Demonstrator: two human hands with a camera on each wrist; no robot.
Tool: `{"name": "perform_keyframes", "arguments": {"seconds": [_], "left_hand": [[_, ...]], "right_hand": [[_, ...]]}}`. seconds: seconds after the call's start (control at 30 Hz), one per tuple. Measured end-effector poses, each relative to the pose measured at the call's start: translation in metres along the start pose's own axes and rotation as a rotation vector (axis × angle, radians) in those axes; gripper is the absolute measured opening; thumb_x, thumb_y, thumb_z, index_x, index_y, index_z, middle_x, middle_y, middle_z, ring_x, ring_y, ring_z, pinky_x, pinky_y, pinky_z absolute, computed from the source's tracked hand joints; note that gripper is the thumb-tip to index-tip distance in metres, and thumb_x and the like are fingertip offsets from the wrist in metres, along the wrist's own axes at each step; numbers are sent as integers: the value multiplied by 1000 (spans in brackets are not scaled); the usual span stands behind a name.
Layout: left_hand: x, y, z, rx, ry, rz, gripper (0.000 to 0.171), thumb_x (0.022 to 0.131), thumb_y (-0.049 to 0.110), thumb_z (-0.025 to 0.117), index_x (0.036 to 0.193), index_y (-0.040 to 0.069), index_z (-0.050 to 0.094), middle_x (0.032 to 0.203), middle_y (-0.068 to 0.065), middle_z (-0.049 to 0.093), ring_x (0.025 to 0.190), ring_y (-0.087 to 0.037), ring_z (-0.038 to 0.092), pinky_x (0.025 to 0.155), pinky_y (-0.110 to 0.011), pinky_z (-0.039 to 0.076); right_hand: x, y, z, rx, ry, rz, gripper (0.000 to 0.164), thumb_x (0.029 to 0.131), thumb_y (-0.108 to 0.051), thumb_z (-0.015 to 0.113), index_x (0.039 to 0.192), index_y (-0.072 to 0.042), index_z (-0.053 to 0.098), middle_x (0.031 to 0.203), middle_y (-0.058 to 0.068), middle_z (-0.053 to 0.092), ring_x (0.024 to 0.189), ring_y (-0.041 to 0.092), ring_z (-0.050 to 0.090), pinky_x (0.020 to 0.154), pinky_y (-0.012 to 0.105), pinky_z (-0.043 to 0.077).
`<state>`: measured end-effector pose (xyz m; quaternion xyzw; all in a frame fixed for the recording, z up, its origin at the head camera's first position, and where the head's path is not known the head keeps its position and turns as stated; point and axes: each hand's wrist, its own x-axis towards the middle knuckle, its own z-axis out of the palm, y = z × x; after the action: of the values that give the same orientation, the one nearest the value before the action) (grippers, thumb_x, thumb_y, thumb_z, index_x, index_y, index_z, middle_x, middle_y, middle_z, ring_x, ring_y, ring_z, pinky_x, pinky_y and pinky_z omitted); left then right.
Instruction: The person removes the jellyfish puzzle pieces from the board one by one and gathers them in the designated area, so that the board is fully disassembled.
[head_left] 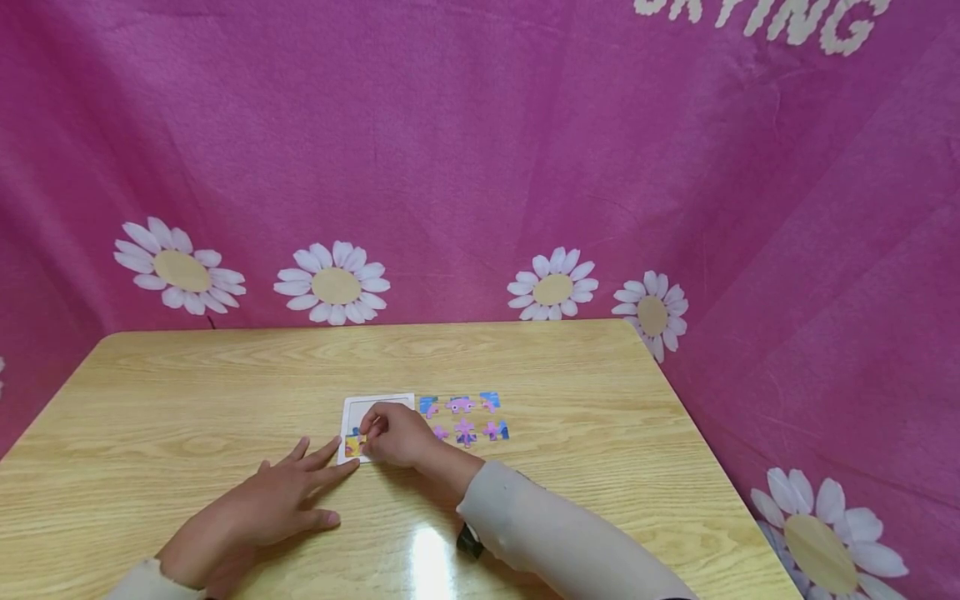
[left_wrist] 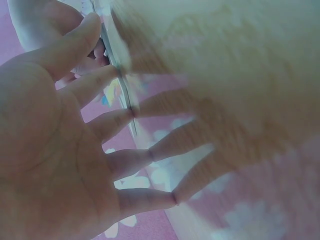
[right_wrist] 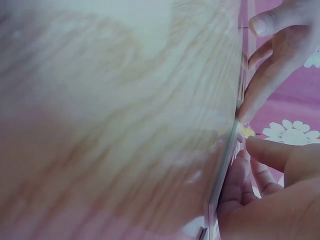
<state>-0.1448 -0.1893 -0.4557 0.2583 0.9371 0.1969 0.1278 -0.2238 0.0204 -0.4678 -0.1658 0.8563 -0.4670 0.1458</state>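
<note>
Clearly, the yellow jigsaw piece, in the lower left corner of the white-rimmed puzzle tray just left of the frame's lower centre, looks easiest to upset: a nudge from the right hand could shift it, and the tray might skid on the glossy tabletop if the left hand eased off. The right wrist could catch the pink-and-blue jigsaw pieces, in two rows right of the tray, and scatter them. The left hand, entering at lower left, has its fingers straight and spread, tips at the tray's lower left corner; the right, reaching in from lower right, bends its fingers over the tray, though whether they pinch a piece I cannot tell
</note>
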Motion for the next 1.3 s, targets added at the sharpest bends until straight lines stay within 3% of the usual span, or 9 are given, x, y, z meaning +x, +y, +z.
{"name": "perform_keyframes", "arguments": {"seconds": [0.57,0.8,1.3], "left_hand": [[0,1,-1,1,-4,10,68,93,52,71,153,27,53,165,-15,36,144,-63,27,89,-91,27],[0,1,-1,0,-8,3,68,92,51,72,153,26,53,165,-16,36,144,-64,27,89,-91,27],[1,-1,0,-4,-16,-12,68,92,52,72,152,27,54,166,-16,34,145,-64,25,90,-91,25]], "right_hand": [[0,-4,4,142,13,61,13,88,6,75,92,-3,67,77,1,70,67,4,63,62,21,57],[-2,-3,3,50,44,38,11,90,1,75,93,-8,69,78,-4,66,69,3,59,66,18,50],[-4,3,-5,188,10,23,10,95,5,67,97,-4,66,79,1,65,70,8,63,64,20,51]]}}
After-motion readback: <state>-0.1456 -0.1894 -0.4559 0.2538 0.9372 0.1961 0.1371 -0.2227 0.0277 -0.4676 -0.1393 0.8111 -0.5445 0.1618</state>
